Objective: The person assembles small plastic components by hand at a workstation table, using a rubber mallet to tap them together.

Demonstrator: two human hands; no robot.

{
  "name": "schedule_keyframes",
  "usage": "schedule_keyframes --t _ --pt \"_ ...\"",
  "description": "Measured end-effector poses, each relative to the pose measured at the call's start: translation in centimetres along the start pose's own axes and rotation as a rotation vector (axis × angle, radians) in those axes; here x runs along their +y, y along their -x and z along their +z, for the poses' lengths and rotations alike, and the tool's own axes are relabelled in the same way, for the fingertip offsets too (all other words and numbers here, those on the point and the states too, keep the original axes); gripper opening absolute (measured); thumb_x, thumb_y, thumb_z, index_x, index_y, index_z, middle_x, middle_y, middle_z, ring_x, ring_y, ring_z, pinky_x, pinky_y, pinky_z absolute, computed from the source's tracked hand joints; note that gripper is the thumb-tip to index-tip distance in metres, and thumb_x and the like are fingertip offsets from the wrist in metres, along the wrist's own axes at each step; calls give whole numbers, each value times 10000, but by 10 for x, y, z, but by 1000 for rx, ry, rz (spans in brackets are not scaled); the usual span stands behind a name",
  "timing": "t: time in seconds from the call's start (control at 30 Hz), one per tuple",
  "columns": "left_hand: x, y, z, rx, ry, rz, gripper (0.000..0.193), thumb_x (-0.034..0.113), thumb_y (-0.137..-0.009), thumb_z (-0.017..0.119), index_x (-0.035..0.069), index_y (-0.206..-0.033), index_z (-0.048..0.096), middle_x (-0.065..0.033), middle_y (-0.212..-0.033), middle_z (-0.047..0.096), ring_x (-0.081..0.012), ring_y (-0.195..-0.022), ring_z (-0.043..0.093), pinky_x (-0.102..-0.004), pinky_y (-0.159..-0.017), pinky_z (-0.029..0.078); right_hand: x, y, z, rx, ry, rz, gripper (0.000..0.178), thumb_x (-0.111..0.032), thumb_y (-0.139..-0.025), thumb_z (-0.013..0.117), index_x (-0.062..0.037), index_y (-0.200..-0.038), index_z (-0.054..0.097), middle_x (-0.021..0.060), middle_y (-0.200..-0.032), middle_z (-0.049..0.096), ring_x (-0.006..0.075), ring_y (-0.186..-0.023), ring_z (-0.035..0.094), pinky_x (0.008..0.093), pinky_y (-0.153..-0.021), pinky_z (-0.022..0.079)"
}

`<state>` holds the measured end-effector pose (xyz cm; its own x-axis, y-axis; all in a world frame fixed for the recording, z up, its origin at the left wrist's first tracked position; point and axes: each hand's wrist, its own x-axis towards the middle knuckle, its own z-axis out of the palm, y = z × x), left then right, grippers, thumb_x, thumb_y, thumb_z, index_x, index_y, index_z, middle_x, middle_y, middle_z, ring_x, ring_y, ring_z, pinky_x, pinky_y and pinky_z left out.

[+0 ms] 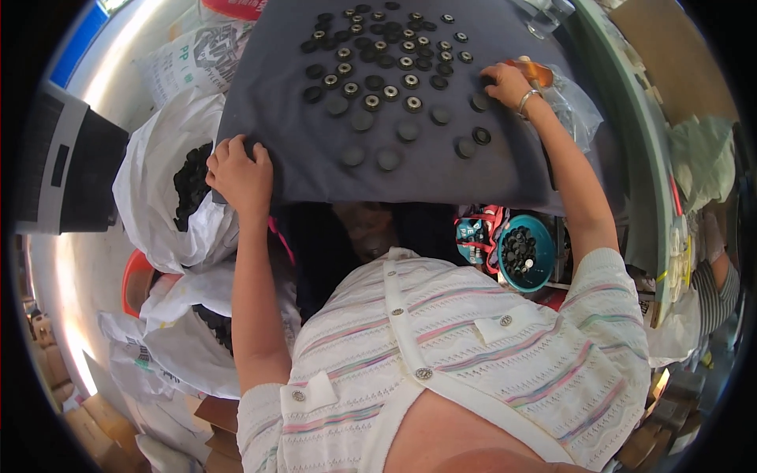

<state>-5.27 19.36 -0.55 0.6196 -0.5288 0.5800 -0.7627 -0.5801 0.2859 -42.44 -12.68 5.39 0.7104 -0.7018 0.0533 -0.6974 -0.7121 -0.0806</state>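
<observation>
My left hand [240,172] is at the left edge of the grey cloth-covered table [315,177], its fingers curled in. Something dark shows between these fingers, mostly covered by them. At the table's right side my right hand [509,85] pinches a black disc [486,80] with its fingertips. Just below that hand lies another dark disc [479,102]. Many small round black pieces spread over the table; some show a metal ring in the centre, such as one ringed disc [413,103], while others, like a plain disc [387,159], lie with a smooth dark face up.
A white sack [154,169] of black pieces stands left of the table, with a second sack [177,331] below. An orange object [536,74] and a clear plastic bag [574,106] lie by my right wrist. A teal basin [544,244] holds round pieces under the table.
</observation>
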Motion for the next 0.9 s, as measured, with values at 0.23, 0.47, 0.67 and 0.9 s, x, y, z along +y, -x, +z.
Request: schedule_keyframes --t 0.23,0.47,0.67,0.9 --pt "-3 2 1 9 -2 9 262 255 -765 647 112 -983 672 -56 -1116 621 -274 -1092 529 -462 -943 359 -127 -11 -13 50 -162 -426 375 -98 -721 644 -23 -1088 638 147 -884 567 318 -816 601 393 -754 494" --pt "-2 1 1 23 10 24 261 251 -766 648 104 -980 668 -58 -1114 621 -279 -1083 531 -464 -936 362 -144 -12 0 -118 -118 -317 370 -90 -729 646 7 -1086 627 149 -965 570 334 -870 602 403 -791 492" --pt "-3 1 0 2 -32 19 278 279 -778 654 141 -1018 672 -37 -1135 626 -267 -1105 535 -457 -919 389 -148 -16 -2 -128 -65 -311 341 -121 -747 656 -11 -1070 650 162 -999 607 332 -958 603 409 -859 488" --pt "-1 1 -1 29 20 26 265 239 -766 641 99 -989 671 -64 -1105 624 -284 -1080 534 -470 -937 363 -144 -2 -10 -206 -11 -216 321 -191 -785 661 -16 -1053 652 183 -1031 609 338 -986 604 414 -861 488"
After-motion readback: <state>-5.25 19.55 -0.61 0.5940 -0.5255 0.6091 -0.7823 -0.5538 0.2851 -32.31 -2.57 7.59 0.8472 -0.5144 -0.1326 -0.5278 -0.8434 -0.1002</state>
